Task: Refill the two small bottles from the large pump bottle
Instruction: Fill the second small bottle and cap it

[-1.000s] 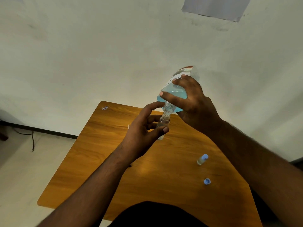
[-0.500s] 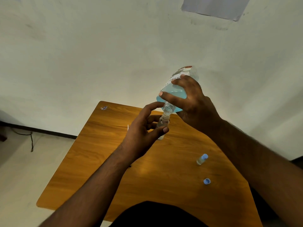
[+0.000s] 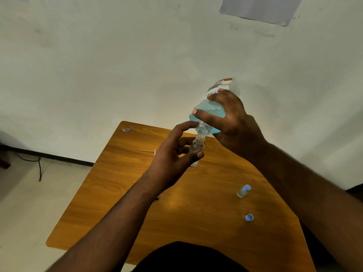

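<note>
A large clear plastic bottle of blue liquid (image 3: 211, 112), its pump removed, is gripped by the right hand (image 3: 233, 122) and tipped neck-down above a wooden table (image 3: 125, 173). Its open threaded mouth is held against the mouth of a small clear bottle (image 3: 197, 146), which is pinched between the thumb and fingers of the left hand (image 3: 172, 156) and raised off the table. Much of the small bottle is hidden behind the left fingers, so its fill level cannot be made out. Part of the large bottle's label is covered by the right hand, and its print is too blurred to be read. A second small clear bottle with a blue cap (image 3: 243, 191) is seen standing near the table's right side, just beside the right forearm. A loose blue cap (image 3: 249, 217) lies nearer the person, apart from it. A small sticker (image 3: 126, 129) is seen at the far left corner. A grey sheet of paper (image 3: 259, 8) on the wall is cut off by the upper edge.
</note>
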The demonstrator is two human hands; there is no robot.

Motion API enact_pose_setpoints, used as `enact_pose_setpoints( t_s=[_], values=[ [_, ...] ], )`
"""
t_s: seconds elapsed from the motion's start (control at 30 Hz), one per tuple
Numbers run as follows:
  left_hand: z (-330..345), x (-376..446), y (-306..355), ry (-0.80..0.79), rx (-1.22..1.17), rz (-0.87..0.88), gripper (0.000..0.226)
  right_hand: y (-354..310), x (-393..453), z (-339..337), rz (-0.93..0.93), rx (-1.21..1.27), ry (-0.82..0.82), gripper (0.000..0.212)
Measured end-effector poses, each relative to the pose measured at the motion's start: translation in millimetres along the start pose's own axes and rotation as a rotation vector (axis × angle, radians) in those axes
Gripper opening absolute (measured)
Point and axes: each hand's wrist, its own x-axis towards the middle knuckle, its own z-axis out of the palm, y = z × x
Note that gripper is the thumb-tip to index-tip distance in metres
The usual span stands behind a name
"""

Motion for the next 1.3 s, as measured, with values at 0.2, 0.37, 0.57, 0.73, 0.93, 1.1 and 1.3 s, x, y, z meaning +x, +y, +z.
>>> enact_pose_setpoints(
  t_s=[0.2, 0.37, 0.57, 0.73, 0.93, 1.1, 1.3],
  values=[
    [-1.1, -0.8, -0.6, 0.004, 0.018, 0.010, 0.063, -1.1, 0.0, -1.8, -0.007, -0.004, 0.014, 0.064],
    [-0.2, -2.2, 0.7, 0.003, 0.023, 0.009, 0.063, -2.3, -1.4, -4.1, -0.006, -0.004, 0.014, 0.064],
    [0.3, -3.4, 2.3, -0.004, 0.023, 0.014, 0.064, -6.0, -2.5, -8.4, 0.009, 0.010, 0.017, 0.065],
    [1.4, -6.0, 2.4, -0.004, 0.011, 0.011, 0.063, -7.4, -5.0, -10.5, 0.005, 0.008, 0.011, 0.064],
    [2.3, -6.7, 2.6, -0.006, 0.015, 0.017, 0.063, -6.6, -6.4, -11.5, 0.003, -0.012, 0.014, 0.064],
    [2.4, -7.5, 2.5, -0.008, 0.005, 0.013, 0.063, -8.5, -6.3, -12.3, 0.005, -0.010, 0.024, 0.064],
    [2.5, -8.6, 2.2, -0.010, -0.004, 0.004, 0.063, -9.2, -7.6, -13.4, 0.005, -0.007, 0.021, 0.064]
  ],
)
